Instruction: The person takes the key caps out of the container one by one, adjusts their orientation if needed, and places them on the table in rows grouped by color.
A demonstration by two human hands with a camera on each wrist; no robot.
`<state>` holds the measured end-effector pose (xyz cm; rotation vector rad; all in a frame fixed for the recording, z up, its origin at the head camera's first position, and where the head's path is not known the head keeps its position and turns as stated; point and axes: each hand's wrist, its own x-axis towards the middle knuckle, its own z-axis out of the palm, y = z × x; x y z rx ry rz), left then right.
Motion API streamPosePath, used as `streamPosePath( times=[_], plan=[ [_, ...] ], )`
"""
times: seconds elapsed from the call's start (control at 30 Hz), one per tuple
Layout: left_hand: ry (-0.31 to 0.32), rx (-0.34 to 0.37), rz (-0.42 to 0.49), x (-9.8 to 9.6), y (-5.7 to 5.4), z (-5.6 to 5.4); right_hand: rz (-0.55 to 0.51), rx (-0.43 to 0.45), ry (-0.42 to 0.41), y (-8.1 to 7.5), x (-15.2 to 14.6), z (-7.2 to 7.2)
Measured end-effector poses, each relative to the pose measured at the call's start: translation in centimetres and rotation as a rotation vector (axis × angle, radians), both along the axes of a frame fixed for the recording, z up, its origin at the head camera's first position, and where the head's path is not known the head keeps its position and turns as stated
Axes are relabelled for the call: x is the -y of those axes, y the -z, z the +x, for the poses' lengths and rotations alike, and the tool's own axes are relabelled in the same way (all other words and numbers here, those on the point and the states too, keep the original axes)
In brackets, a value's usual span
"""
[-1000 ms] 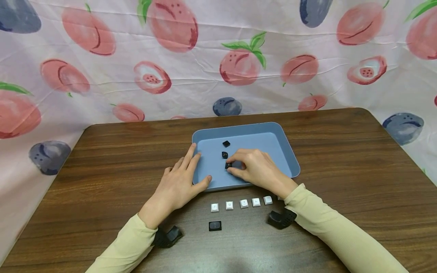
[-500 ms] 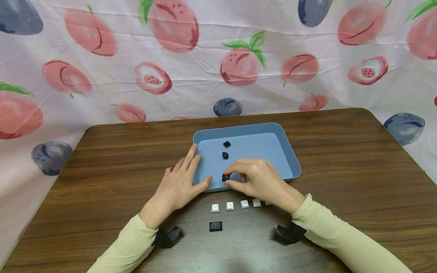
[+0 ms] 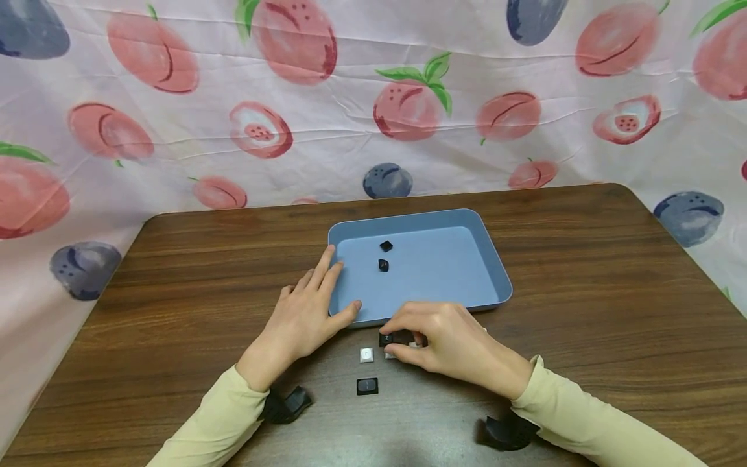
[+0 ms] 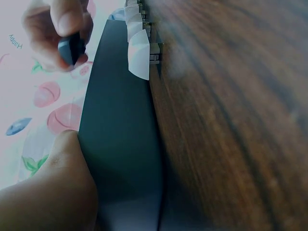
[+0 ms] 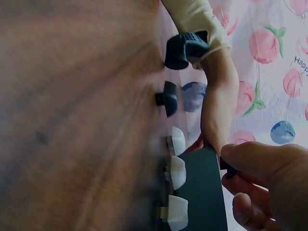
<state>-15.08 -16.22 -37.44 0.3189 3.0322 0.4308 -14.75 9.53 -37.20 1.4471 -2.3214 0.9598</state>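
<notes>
Between thumb and index finger, my right hand [image 3: 452,344] pinches a small black keycap [image 3: 385,339] with a pale letter on top. It is just in front of the blue tray [image 3: 461,279], above the row of white keycaps [image 3: 366,355], partly covering them in the head view. In the left wrist view this pinched keycap [image 4: 70,49] shows raised higher than the tray's side wall [image 4: 120,125]. My left hand [image 3: 306,314] rests on the tray's left front corner, fingers extended over the rim. Inside the tray lie two more black keycaps, one tilted [image 3: 383,265] and one farther back [image 3: 386,246].
A wider black keycap [image 3: 367,386] sits on the wooden table [image 3: 222,272], nearer than the white row. Dark wrist-worn devices hang below both sleeves, one by the left wrist [image 3: 286,405] and one by the right [image 3: 508,432]. A fruit-print cloth [image 3: 327,130] hangs behind the table.
My right hand has carried the pinched black keycap from inside the tray, over its front rim, towards me to the white row. My left hand has stayed at the tray's corner.
</notes>
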Motion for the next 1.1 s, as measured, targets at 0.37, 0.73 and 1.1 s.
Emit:
streamPosePath(
  times=[0.37, 0.73, 1.1],
  plan=[
    [0.001, -0.007, 0.005, -0.1, -0.1, 0.0, 0.028, -0.012, -0.019, 1.1, -0.9, 1.6],
    [-0.004, 0.0, 0.012, -0.1, -0.2, 0.1, 0.108, -0.024, -0.055, 1.6, -0.9, 2.4],
    [0.001, -0.004, 0.006, 0.0, -0.1, 0.0, 0.165, -0.041, -0.028, 1.8, -0.9, 2.6]
  ],
)
